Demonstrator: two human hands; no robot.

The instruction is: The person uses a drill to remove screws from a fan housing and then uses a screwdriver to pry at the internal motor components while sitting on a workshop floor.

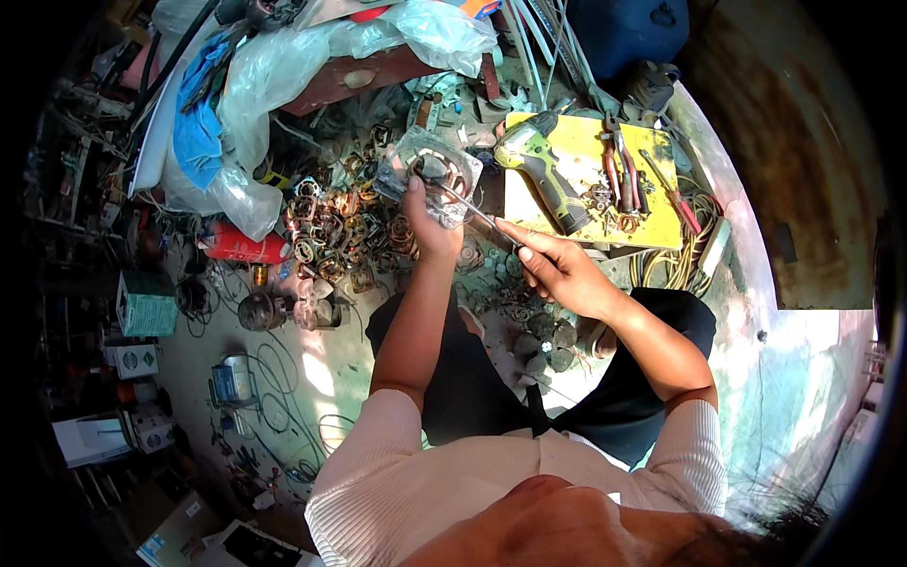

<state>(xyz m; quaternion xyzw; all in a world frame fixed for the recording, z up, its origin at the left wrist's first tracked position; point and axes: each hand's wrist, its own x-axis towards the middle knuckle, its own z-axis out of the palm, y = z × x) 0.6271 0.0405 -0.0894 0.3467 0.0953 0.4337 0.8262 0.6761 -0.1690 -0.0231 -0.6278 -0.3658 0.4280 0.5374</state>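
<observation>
My left hand (435,225) grips a square grey fan housing (457,163) with a round dark centre, holding it up in front of me. The thumb lies over its near edge. In my right hand (570,274) is a thin screwdriver (475,210), its handle mostly hidden by the fingers and the index finger stretched along it. The metal shaft slants up and left to the housing; whether the tip touches it is hard to make out. Right of the housing, a green and black cordless drill (540,170) lies on a yellow board (650,234).
Pliers (621,170) and a red-handled screwdriver (682,203) also lie on the board. A heap of copper-wound motor parts (331,227) spreads left of my hands. Coiled cable (694,246) is at the right, a red cylinder (246,244) at the left, plastic sheeting (260,104) beyond.
</observation>
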